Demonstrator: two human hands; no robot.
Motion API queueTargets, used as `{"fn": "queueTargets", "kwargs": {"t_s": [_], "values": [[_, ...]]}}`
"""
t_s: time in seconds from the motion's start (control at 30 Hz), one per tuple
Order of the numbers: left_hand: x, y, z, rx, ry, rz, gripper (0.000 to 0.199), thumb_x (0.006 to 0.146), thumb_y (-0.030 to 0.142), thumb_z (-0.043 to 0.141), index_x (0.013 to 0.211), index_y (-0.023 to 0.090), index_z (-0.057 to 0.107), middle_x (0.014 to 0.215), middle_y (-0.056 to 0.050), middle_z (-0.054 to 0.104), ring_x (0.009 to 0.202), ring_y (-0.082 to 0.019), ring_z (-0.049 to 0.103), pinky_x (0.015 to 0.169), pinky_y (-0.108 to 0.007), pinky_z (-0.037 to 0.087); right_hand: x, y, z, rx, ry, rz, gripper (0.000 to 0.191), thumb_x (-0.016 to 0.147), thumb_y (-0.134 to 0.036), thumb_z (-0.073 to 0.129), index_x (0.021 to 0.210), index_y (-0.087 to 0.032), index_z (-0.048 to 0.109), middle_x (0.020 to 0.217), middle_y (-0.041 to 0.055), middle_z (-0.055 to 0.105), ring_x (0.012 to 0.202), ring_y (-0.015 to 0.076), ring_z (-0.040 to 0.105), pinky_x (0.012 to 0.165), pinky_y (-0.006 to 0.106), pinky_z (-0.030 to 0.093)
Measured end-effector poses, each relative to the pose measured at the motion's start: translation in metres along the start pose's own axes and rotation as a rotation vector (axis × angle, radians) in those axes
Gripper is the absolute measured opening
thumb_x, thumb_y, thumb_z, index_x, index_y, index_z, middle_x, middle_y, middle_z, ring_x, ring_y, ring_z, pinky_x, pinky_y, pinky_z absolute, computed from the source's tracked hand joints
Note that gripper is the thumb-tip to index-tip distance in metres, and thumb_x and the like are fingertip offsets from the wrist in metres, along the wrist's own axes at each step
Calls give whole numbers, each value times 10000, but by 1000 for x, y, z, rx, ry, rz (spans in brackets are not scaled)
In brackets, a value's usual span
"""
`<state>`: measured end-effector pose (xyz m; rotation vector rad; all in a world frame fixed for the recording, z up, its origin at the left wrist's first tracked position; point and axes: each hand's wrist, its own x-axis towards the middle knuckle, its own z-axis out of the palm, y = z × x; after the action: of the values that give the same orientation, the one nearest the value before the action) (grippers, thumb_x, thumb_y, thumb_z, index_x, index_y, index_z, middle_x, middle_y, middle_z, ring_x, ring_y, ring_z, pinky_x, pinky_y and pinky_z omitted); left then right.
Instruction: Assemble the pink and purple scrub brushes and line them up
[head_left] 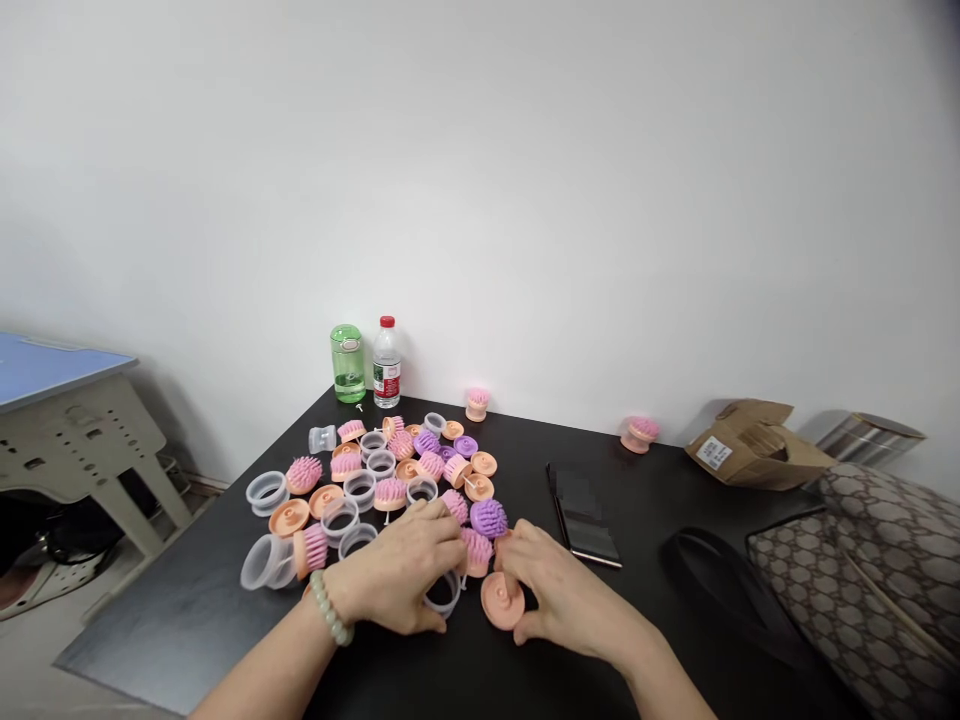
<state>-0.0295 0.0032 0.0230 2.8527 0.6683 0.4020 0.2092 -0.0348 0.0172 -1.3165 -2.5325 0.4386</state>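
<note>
My left hand [409, 565], with a beaded bracelet on the wrist, curls over a clear ring [447, 603] at the front of the pile, its thumb and fingers around it. To its right, my right hand [559, 590] has its fingers bent round an orange disc [495, 612], the thumb at the disc's edge. Between the hands sit a pink-bristled brush head [477, 552] and a purple one [489, 518]. More clear rings [340, 519], orange discs [289, 518] and pink brush heads [304, 475] lie left of and behind my left hand.
A green bottle [349, 365] and a red-capped bottle [387, 365] stand at the back left of the black table [210, 610]. Assembled brushes [477, 404] [639, 435] stand near the wall. Rightward lie a phone [585, 515], a paper bag [761, 450] and a patterned bag [847, 590].
</note>
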Motion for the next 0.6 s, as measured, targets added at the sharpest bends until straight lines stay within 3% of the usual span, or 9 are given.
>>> {"fn": "queueTargets", "kwargs": {"t_s": [0.13, 0.3, 0.37, 0.47, 0.6], "values": [[0, -2, 5, 90, 59, -35, 463, 614, 203, 876, 946, 203, 553, 1048, -54, 592, 943, -256, 496, 785, -358, 378, 4, -1, 7, -76, 58, 3, 380, 598, -72, 886, 685, -214, 544, 832, -4, 615, 844, 229, 537, 693, 327, 467], [4, -2, 13, 61, 201, 13, 590, 666, 564, 822, 1022, 174, 559, 1013, -83, 576, 886, -256, 489, 771, -381, 409, -1, 5, -2, 96, 161, 10, 225, 755, -91, 766, 797, -234, 598, 893, -8, 633, 887, 208, 569, 738, 310, 500], [6, 1, 14, 51, 270, -20, 547, 741, 610, 737, 1018, 172, 560, 981, -77, 576, 869, -250, 488, 770, -387, 424, 2, 13, -7, 151, 259, 39, 149, 835, -125, 679, 899, -245, 618, 958, 1, 644, 904, 199, 586, 777, 316, 515], [7, 7, 14, 40, 374, -87, 392, 842, 496, 690, 1012, 172, 548, 1011, -82, 579, 897, -250, 491, 787, -391, 446, 21, 31, -12, 107, 399, 110, 213, 876, -182, 607, 1079, -247, 606, 1116, 41, 639, 962, 206, 615, 799, 328, 544], [6, 11, 14, 57, 464, -107, 253, 891, 338, 663, 1037, 167, 547, 1043, -95, 583, 923, -259, 498, 802, -413, 470, 78, 62, -15, -64, 443, 192, 361, 905, -228, 559, 1266, -230, 553, 1303, 106, 569, 1183, 259, 572, 922, 390, 538]]}}
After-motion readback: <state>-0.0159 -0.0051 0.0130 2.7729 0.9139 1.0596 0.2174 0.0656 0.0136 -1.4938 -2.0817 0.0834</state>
